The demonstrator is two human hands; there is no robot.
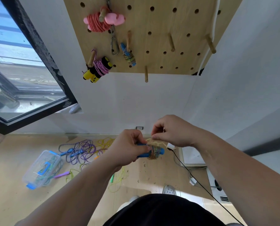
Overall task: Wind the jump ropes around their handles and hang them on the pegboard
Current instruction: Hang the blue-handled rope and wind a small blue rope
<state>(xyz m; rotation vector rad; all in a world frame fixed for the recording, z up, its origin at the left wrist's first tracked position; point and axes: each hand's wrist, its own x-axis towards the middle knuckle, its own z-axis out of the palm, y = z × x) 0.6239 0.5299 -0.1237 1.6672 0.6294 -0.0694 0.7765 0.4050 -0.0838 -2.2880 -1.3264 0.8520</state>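
My left hand [127,146] grips a pair of blue jump-rope handles [158,152] wrapped in a glittery multicoloured cord [153,153]. My right hand [171,131] pinches the loose end of that cord just above the wrap. On the wooden pegboard [152,22] above hang three wound ropes: a pink one [101,22], a purple cord on yellow-and-black handles [99,68], and a blue-handled one [128,54]. Loose ropes lie on the floor: a blue and purple tangle [79,151], a yellow-green cord [118,180] and a purple handle [62,174].
A clear plastic box with blue clips [41,168] sits on the floor at left, holding more cords. A steel carabiner [114,44] hangs on a chain. Bare pegs [171,42] stick out of the board. A black cable [193,175] crosses the floor at right. A window [13,70] fills the left.
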